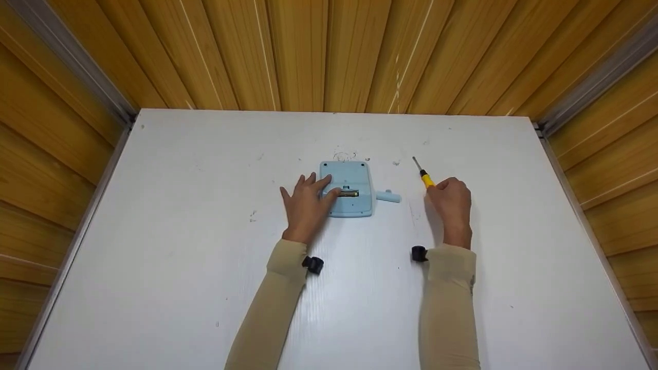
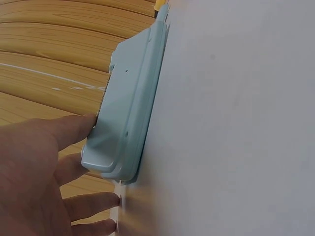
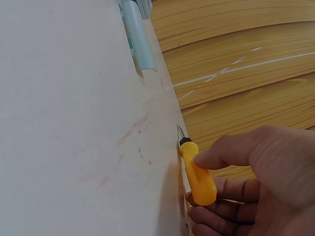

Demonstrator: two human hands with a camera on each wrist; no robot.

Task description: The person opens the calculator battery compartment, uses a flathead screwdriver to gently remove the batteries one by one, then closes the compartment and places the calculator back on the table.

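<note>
Touching left grip (image 1: 307, 206) | blue device (image 1: 348, 176) (battery (image 1: 351, 193) exposed) | screwdriver (image 1: 426, 178) in right grip (image 1: 453, 201)

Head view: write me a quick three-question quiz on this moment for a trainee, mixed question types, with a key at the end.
1. Which hand holds the yellow screwdriver?
2. True or false: the small blue cover lies on the white table, detached from the blue device.
3. Fill in: the blue device lies with a ____ exposed.

Key: 1. The right hand. 2. True. 3. Battery.
</note>
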